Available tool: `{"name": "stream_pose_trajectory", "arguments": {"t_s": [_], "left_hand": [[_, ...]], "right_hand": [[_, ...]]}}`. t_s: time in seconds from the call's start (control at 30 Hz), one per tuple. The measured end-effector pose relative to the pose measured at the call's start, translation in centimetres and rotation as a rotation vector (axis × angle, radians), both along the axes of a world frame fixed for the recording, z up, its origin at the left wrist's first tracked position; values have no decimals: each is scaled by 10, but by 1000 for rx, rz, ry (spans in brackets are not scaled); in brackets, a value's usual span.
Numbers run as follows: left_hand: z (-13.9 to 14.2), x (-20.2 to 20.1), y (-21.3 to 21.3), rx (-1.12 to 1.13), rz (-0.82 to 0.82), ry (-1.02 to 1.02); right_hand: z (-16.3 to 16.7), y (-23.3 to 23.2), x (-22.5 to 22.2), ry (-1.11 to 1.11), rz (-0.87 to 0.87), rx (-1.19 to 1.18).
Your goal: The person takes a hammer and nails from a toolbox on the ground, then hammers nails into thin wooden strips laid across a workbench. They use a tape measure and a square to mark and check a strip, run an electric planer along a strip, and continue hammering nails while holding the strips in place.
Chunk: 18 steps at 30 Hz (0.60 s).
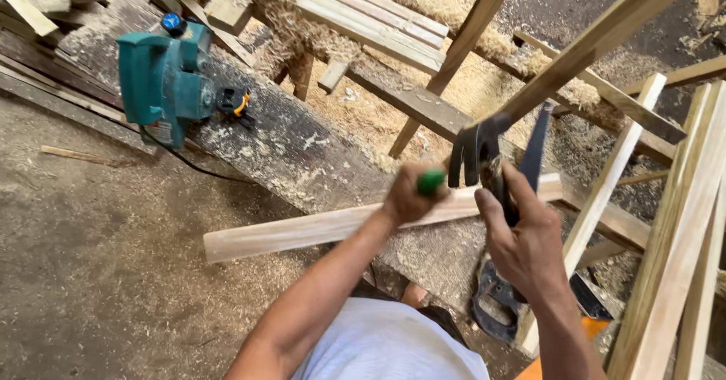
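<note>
My left hand is closed around a small green-handled tool, whose tip is hidden. My right hand grips a dark claw hammer close to its head, with the claw pointing up and left and the dark handle rising above my fingers. The two hands are close together, and the green handle almost touches the hammer's claw. Just beneath them a long pale wooden lath lies across a broad, dusty plank.
A teal electric planer with a black cord sits on the plank at upper left. Pale wooden frame members cross at upper right and stand at the right edge. Sawdust and shavings cover stacked boards behind. Bare dusty floor lies left.
</note>
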<state>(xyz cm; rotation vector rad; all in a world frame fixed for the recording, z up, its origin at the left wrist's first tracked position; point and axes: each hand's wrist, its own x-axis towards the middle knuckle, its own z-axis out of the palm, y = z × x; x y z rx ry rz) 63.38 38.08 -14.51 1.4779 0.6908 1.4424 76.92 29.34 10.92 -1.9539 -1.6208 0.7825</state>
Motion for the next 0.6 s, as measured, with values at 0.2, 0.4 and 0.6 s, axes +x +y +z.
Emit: {"name": "stream_pose_trajectory", "arguments": {"t_s": [0.2, 0.4, 0.6], "left_hand": [[37, -31, 2, -427, 131, -265], [46, -36, 2, -475, 105, -317], [27, -89, 5, -614, 63, -756]], "right_hand": [[-32, -4, 4, 403, -114, -299], [-93, -7, -4, 586, -159, -613], [-119, -23, -4, 551, -145, -622]]}}
